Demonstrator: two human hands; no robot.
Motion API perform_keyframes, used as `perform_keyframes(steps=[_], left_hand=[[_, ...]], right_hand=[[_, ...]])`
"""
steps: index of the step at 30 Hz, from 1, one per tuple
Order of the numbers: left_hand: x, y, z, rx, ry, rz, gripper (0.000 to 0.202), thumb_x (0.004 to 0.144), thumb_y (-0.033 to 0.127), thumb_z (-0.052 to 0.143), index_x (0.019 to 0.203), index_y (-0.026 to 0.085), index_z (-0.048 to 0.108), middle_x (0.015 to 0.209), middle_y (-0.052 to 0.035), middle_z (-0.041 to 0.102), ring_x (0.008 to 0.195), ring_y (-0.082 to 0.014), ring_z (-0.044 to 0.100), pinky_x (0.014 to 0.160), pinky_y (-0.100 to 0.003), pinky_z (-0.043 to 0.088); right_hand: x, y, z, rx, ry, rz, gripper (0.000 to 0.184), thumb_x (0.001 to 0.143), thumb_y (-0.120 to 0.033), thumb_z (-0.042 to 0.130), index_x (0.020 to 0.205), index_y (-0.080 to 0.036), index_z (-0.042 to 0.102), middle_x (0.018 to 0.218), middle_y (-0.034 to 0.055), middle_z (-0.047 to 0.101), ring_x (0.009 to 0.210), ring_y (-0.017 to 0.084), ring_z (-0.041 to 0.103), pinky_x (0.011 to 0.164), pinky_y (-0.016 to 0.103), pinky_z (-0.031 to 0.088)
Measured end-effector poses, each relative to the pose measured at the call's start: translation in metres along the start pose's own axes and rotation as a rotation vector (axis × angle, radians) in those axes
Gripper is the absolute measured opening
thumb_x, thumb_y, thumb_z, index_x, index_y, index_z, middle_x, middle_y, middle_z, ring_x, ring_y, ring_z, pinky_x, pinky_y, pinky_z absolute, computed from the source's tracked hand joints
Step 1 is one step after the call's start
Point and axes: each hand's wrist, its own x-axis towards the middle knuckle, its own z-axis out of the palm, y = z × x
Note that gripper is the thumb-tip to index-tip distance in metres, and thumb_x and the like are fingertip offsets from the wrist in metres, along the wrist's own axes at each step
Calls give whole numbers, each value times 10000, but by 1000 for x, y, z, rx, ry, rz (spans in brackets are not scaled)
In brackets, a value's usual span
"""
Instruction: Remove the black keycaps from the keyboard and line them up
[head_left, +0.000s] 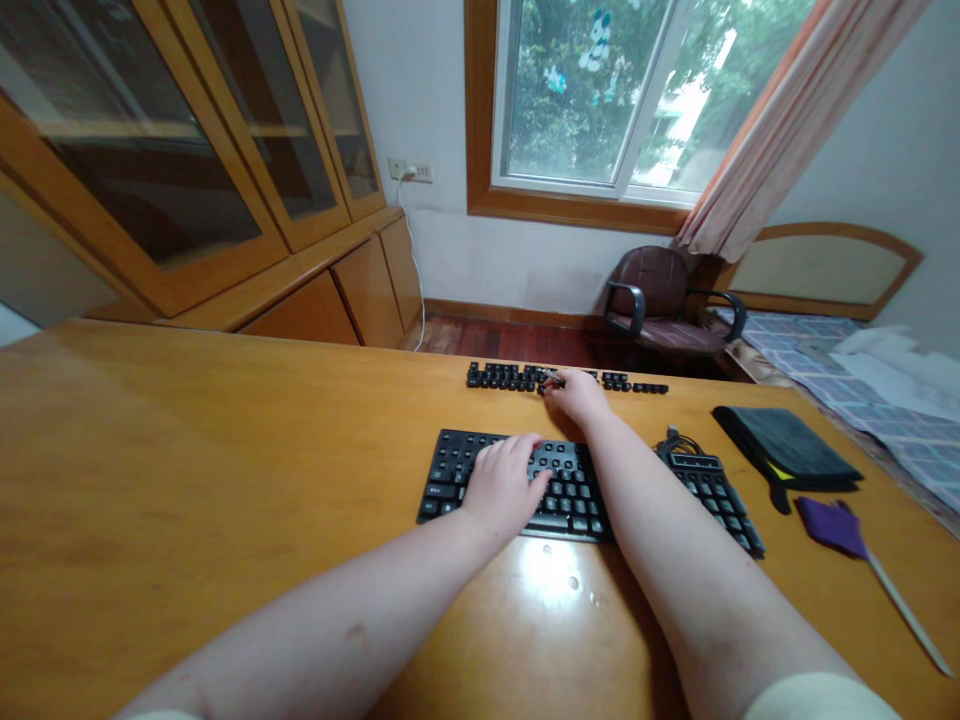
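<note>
A black keyboard [566,520], with keycaps off in its upper rows, lies on the desk. My left hand [502,485] rests palm down on it, thumb apart from the fingers. Beyond the keyboard, along the desk's far edge, loose black keycaps [501,377] stand in rows. My right hand [580,397] reaches to these rows, its fingers closed round a thin metal tool [553,376] whose exact kind is too small to make out. Whether a keycap is in the tool's tip cannot be told. My right forearm covers part of the keyboard's right side.
A coiled black cable [677,440] lies behind the keyboard's number pad [721,500]. Farther right are a folded dark cloth [787,447] and a purple cloth head [831,527] on a pale stick. An armchair [652,295] stands past the desk [225,480]; a glass-doored cabinet [307,245] is at left.
</note>
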Motion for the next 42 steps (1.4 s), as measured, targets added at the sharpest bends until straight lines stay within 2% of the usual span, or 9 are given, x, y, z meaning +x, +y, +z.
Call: perform_keyframes(steps=[14,28,30,32,36,39,40,42], left_hand=[[0,-1,0,6,3,15,331,760,252,625,1072,218,521,1045,-36,629,969,-228,567,848,-374,413],[1,0,-1,31,-30,-5,331,769,270,614,1082,216,520,1055,-33,619,981,-215,549,863,-359,395],[1,0,-1,31,-31,-1,332,767,273,615,1081,222,517,1051,-27,619,974,-212,550,860,-358,396],[0,0,-1,36,-30,1,335,764,270,619,1079,223,515,1043,-26,618,969,-210,549,858,-357,397],[-1,1,-2,71,-31,29,340,769,285,613,1087,210,517,1057,-41,611,1003,-218,529,885,-363,386],[-1,1,-2,99,-47,60,363,788,302,592,1130,208,514,1102,-51,598,1030,-226,515,905,-374,377],[-1,1,-2,107,-59,69,355,797,307,580,1134,211,521,1110,-53,596,1033,-227,514,905,-378,377],[-1,1,-3,127,-81,91,327,810,323,563,1121,223,548,1118,-56,591,1036,-231,510,907,-386,373]], right_hand=[[7,5,9,11,54,-62,169,738,-279,572,845,-210,683,858,54,692,805,188,609,695,246,419],[8,7,13,73,76,-58,141,708,-238,608,821,-208,687,818,52,692,771,193,609,699,267,427],[7,6,11,120,109,-71,135,709,-262,613,813,-205,677,803,53,684,757,197,600,688,279,425],[5,4,4,224,196,-109,163,728,-323,601,814,-197,658,801,51,670,751,192,585,686,286,421],[-11,-3,-21,569,405,-173,212,810,-363,472,826,-187,588,725,17,596,659,150,528,638,274,416],[-41,-7,-40,842,347,-199,278,877,-315,306,806,-192,545,658,-2,523,558,128,478,556,262,410],[-54,-8,-45,855,297,-244,294,886,-316,302,792,-190,551,689,11,529,609,137,505,590,271,424],[-80,-7,-50,714,262,-317,306,895,-326,350,773,-186,594,794,41,547,757,158,525,703,296,425]])
